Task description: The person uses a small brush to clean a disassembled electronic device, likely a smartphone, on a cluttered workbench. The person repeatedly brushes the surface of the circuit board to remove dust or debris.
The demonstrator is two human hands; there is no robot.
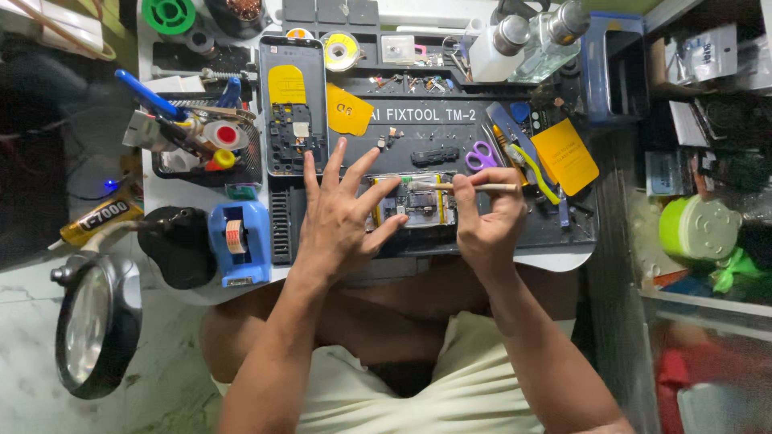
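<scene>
Head view, centre of the frame: the left hand lies spread, fingers apart, on the dark mat, its fingertips resting on the left end of an opened phone to steady it. That phone sits mid-frame, just below the middle of the mat, between the two hands, with its inner parts and a yellow strip showing. The right hand is closed in a pinch on a thin brush, which lies nearly level with its pale tip over the upper edge of the phone.

Upper left of centre, a second phone frame lies open with a yellow patch on it; it is near the left fingertips but apart from them. Right of centre sit purple scissors and an orange card. At left of the frame stand a blue tape dispenser, a glue tube and, lower left, a magnifier. At the top edge are bottles and a green spool.

By my reading, the opening is done: the phone lies bared and small parts are set about on the mat. Brushing of the inside seems to be in hand, and refitting and closing are left to do.
</scene>
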